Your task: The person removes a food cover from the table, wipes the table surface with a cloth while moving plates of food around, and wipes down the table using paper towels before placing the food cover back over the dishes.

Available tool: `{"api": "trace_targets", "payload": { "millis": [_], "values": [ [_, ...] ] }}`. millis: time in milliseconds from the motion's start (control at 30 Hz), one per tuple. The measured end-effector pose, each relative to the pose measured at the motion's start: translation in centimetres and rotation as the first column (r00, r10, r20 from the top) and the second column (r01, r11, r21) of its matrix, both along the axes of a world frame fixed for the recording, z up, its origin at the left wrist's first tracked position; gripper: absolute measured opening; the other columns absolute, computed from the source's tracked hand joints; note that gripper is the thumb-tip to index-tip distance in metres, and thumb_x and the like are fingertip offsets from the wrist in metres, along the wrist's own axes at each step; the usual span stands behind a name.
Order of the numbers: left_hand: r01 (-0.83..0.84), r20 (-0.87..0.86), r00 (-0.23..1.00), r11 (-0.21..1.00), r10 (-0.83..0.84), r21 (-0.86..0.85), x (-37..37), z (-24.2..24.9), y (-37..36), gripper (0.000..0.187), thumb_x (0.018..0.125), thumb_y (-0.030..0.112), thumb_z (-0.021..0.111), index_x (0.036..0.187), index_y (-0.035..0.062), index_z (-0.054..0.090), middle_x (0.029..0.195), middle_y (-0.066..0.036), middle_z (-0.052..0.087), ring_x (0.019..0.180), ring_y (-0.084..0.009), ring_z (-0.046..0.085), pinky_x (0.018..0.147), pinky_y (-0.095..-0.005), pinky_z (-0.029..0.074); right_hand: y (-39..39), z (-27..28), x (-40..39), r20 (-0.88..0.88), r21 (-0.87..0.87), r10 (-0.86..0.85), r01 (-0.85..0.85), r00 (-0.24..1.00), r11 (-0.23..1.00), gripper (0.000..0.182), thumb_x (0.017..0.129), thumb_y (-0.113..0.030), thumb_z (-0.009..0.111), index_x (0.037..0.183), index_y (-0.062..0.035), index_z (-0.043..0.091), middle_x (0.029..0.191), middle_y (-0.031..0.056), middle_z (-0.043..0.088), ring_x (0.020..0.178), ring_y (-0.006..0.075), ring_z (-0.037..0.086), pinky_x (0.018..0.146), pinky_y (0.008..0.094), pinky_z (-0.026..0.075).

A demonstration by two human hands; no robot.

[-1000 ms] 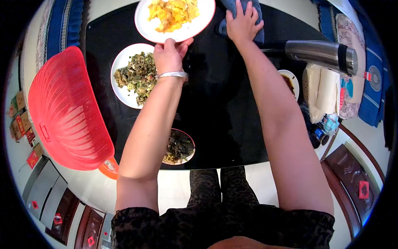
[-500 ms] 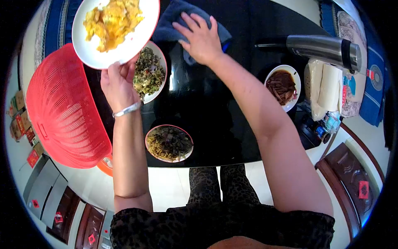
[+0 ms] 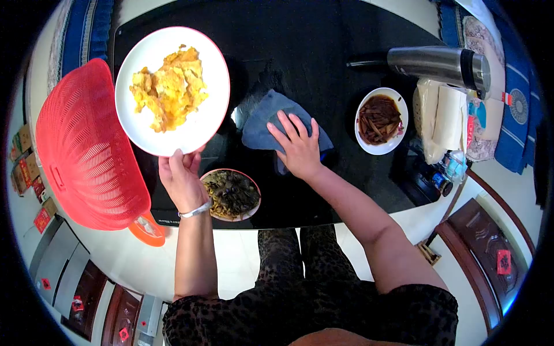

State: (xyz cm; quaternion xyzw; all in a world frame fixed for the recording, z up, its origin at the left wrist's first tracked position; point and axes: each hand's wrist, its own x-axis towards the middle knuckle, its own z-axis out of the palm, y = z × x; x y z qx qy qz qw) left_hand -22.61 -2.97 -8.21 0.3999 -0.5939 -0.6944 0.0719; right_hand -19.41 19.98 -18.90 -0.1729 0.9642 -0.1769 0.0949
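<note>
My left hand point(image 3: 184, 180) pinches the near rim of a white plate point(image 3: 135, 124) bearing what looks like scrambled eggs point(image 3: 170, 89), raised over the black table. With fingers spread, my right hand point(image 3: 301, 150) lies flat on a blue-grey cloth point(image 3: 262, 130) that rests on the tabletop. Just right of my left wrist, near the front edge, sits a dish of dark, cooked vegetables point(image 3: 234, 195). To the right of the cloth stands a white bowl of brown strips in sauce point(image 3: 379, 120).
A red mesh food cover point(image 3: 95, 155) stands at the left over an orange-red item point(image 3: 149, 230). At the right lie a steel flask point(image 3: 433, 64), a packet of white paper point(image 3: 449, 118) and small bottles point(image 3: 444, 181). The black table point(image 3: 323, 46) has a curved far edge.
My right hand and the cloth have come nearer across the table. The egg plate has also come nearer and slightly right, and the plate of chopped greens is now out of sight.
</note>
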Motion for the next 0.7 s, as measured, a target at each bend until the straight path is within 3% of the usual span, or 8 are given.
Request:
{"api": "trace_targets", "payload": {
  "millis": [100, 267, 433, 567, 633, 667, 700],
  "values": [
    [-0.029, 0.021, 0.999, 1.0, 0.03, -0.006, 1.7, 0.9, 0.5, 0.022, 0.095, 0.014, 0.049, 0.114, 0.0022, 0.049, 0.099, -0.01, 0.066, 0.082, -0.0156, 0.067, 0.068, -0.0218, 0.051, -0.6, -0.2, -3.1, -0.04, 0.015, -0.022, 0.022, 0.999, 1.0, 0.073, 0.072, -0.03, 0.077, 0.138, -0.0282, 0.046, 0.15, 0.0016, 0.033, 0.134, 0.0227, 0.032, 0.106, 0.059, 0.023],
    [-0.008, -0.01, 1.0, 1.0, 0.008, -0.015, 3.7, 1.1, -0.1, 0.02, 0.096, 0.014, 0.049, 0.112, 0.0037, 0.048, 0.099, -0.009, 0.066, 0.085, -0.0176, 0.068, 0.071, -0.0232, 0.052, -2.6, -1.9, -12.4, -0.239, -0.055, -0.208, 0.201, 0.949, 0.978, 0.06, 0.078, -0.028, 0.071, 0.134, -0.0243, 0.05, 0.148, 0.0039, 0.036, 0.134, 0.0242, 0.032, 0.107, 0.0596, 0.022],
    [-0.029, -0.022, 0.999, 1.0, 0.029, 0.004, 4.5, 1.9, -0.2, 0.02, 0.095, 0.012, 0.049, 0.113, 0.0025, 0.048, 0.1, -0.01, 0.066, 0.086, -0.0182, 0.068, 0.071, -0.0235, 0.055, -2.2, -1.3, -8.0, -0.186, -0.042, -0.179, 0.174, 0.966, 0.984, 0.064, 0.075, -0.025, 0.073, 0.135, -0.0238, 0.049, 0.148, 0.0041, 0.036, 0.134, 0.0242, 0.032, 0.106, 0.0608, 0.022],
    [-0.06, -0.033, 0.998, 0.998, 0.061, 0.012, 5.4, 2.3, -0.3, 0.021, 0.095, 0.011, 0.049, 0.113, 0.002, 0.048, 0.101, -0.01, 0.066, 0.085, -0.0184, 0.068, 0.071, -0.0235, 0.055, -0.3, 0.0, 0.4, -0.004, -0.059, -0.037, 0.036, 0.999, 0.998, 0.07, 0.071, -0.02, 0.077, 0.135, -0.0239, 0.049, 0.149, 0.0024, 0.035, 0.135, 0.021, 0.033, 0.107, 0.0577, 0.023],
    [-0.062, -0.039, 0.997, 0.998, 0.063, 0.022, 5.9, 2.4, -0.2, 0.021, 0.095, 0.011, 0.049, 0.113, 0.0019, 0.048, 0.102, -0.01, 0.066, 0.084, -0.0186, 0.068, 0.071, -0.0235, 0.055, 0.6, 1.4, 0.6, 0.064, -0.176, -0.095, 0.105, 0.993, 0.979, 0.06, 0.077, -0.02, 0.073, 0.133, -0.0201, 0.051, 0.14, 0.0064, 0.048, 0.127, 0.0258, 0.043, 0.107, 0.051, 0.029],
    [-0.063, -0.033, 0.997, 0.998, 0.064, 0.031, 6.2, 2.5, -0.2, 0.021, 0.095, 0.011, 0.049, 0.113, 0.0019, 0.048, 0.102, -0.01, 0.066, 0.084, -0.0187, 0.068, 0.071, -0.0235, 0.055, 1.1, 1.0, 0.2, 0.258, -0.404, -0.197, 0.291, 0.946, 0.867, 0.053, 0.082, -0.022, 0.069, 0.132, -0.0171, 0.052, 0.132, 0.0085, 0.053, 0.121, 0.027, 0.049, 0.104, 0.047, 0.033],
    [-0.064, -0.028, 0.998, 0.997, 0.065, 0.042, 6.5, 2.6, -0.1, 0.021, 0.094, 0.011, 0.049, 0.113, 0.0019, 0.048, 0.102, -0.011, 0.066, 0.084, -0.0188, 0.069, 0.071, -0.0235, 0.055, 1.7, 0.4, -0.4, 0.459, -0.558, -0.233, 0.483, 0.857, 0.675, 0.046, 0.088, -0.024, 0.064, 0.131, -0.0142, 0.053, 0.125, 0.0107, 0.059, 0.115, 0.0283, 0.054, 0.102, 0.0429, 0.037]
  ]
}}
